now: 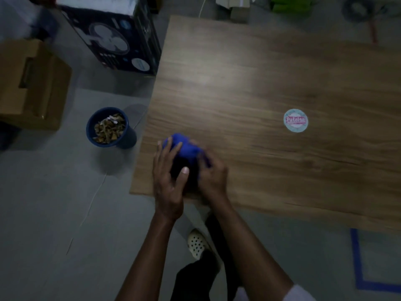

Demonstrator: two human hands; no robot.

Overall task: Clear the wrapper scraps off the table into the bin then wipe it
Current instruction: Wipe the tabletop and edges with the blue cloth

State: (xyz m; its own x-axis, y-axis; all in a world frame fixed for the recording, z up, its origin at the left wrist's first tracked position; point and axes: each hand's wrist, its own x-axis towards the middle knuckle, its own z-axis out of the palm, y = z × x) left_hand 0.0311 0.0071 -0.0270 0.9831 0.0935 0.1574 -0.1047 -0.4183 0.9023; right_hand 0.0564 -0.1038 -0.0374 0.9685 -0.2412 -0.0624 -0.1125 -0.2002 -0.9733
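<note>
- Worktop [260, 88]: wood-grain, filling the right and centre of the view; no scraps show on it.
- Fan box [112, 38]: dark, with a fan pictured on its side, standing on the floor by the worktop's far left corner.
- Cardboard box [32, 83]: brown, on the floor at the left edge of the view, well apart from the worktop.
- Bin [129, 139]: a round blue tub on the floor just beside the worktop's left edge, upright with its mouth open.
- Left grip [167, 179]: over the near left corner of the worktop, fingers laid round the left side of the cloth and thumb pressed onto it.
- Right grip [213, 177]: just beside the left one, fingers curled into the cloth's right side (blurred, so finer detail is lost).
- Cloth [182, 143]: blue and bunched up, held between both grips at the worktop's near left corner; whether it touches the wood I cannot tell.
- Scraps [109, 130]: brownish bits with a little white, heaped inside the bin.
- Sticker [295, 120]: round, pale with pink lettering, flat on the worktop to the right, well apart from the cloth.
</note>
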